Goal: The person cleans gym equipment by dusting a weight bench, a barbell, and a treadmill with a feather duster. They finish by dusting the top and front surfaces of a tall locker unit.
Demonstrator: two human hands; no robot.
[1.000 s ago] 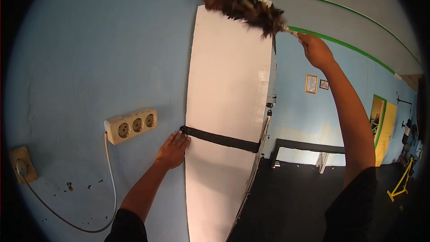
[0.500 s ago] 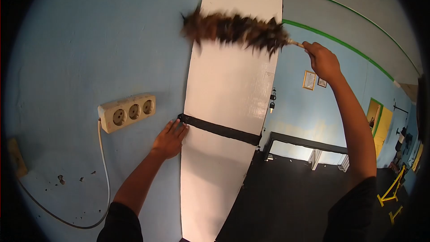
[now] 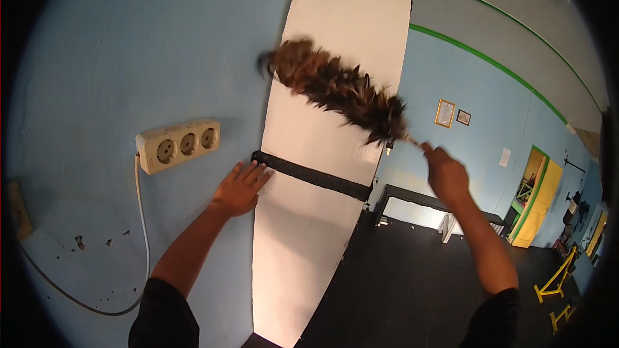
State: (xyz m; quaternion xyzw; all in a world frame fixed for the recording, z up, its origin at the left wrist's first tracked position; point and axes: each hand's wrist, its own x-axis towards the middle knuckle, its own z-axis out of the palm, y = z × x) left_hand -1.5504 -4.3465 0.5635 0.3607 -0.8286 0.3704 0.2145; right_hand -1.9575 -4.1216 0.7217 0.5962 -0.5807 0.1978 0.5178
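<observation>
A brown feather duster (image 3: 342,90) lies slantwise across the upper part of a tall white panel (image 3: 348,19), its tip past the panel's left edge. My right hand (image 3: 447,173) is closed round the thin handle, to the right of the panel. Across the panel's middle runs a black band (image 3: 316,175). At the band's left end my left hand (image 3: 240,188) rests with fingers spread, touching the panel's edge and the blue wall. It holds nothing.
A three-socket power strip (image 3: 178,145) is fixed to the wall at left, its cable (image 3: 143,219) hanging down. Behind at right are a black bench (image 3: 419,198), picture frames (image 3: 445,113), a yellow door (image 3: 538,203) and yellow metal stands (image 3: 556,278).
My right hand has moved down and slightly left, bringing the duster lower and tilting it from nearly level to slanted. My left hand stays by the band's end. The view has shifted slightly.
</observation>
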